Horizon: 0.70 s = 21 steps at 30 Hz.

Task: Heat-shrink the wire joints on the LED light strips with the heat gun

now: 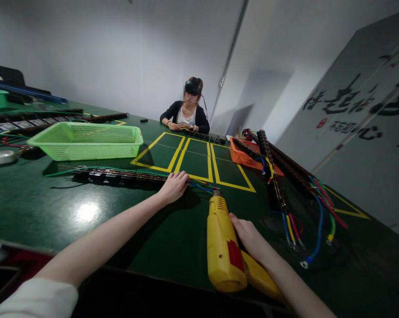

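Observation:
My right hand (250, 238) is wrapped around the handle of a yellow heat gun (221, 243), which has a red label on its side. The gun's metal nozzle points away from me, close to the ends of thin green, blue and red wires (202, 186). At the right end of a long black strip with wires along it (120, 177), my left hand (175, 187) is closed over the strip and the wires leaving it. The undersides of the left fingers are hidden. A green wire (87, 168) runs along the strip's far side.
A light green basket (90, 152) stands behind the strip. At right, an orange basket (244, 154) has wired bars (272, 172) across it, their lugged cables (315, 229) hanging forward. Another person (186, 112) sits across the green table. More strips (30, 121) lie at far left.

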### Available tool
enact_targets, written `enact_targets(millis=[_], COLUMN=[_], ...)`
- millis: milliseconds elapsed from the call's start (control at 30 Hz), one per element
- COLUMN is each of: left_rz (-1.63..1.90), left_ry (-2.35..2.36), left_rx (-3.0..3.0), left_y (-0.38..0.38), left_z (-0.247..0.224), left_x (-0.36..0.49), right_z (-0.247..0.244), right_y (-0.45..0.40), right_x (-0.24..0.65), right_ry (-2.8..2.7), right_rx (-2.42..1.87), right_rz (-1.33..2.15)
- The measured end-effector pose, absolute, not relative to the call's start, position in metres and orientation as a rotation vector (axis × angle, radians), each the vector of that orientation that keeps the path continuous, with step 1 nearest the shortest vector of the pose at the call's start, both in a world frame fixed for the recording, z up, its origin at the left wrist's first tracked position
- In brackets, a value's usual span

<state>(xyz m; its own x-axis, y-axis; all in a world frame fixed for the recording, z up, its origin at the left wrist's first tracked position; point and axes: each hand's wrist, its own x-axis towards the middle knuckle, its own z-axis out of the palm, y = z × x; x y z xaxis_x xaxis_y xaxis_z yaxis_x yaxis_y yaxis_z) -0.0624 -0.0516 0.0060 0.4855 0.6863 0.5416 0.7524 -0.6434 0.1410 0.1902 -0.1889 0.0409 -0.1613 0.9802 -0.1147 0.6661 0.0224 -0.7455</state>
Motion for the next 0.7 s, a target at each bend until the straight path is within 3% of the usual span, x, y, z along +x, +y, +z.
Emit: enact_targets(millis=[700], left_rz=[-0.860], left_ry=[-1.198], left_rx=[-2.627], left_y=[-0.049], left_z=[0.005], left_x=[-0.066], right_z=[0.043], right_y=[-0.169], right_x=[0.117], right_ry=[-2.063], right_rx=[-1.590], right_rz=[0.782])
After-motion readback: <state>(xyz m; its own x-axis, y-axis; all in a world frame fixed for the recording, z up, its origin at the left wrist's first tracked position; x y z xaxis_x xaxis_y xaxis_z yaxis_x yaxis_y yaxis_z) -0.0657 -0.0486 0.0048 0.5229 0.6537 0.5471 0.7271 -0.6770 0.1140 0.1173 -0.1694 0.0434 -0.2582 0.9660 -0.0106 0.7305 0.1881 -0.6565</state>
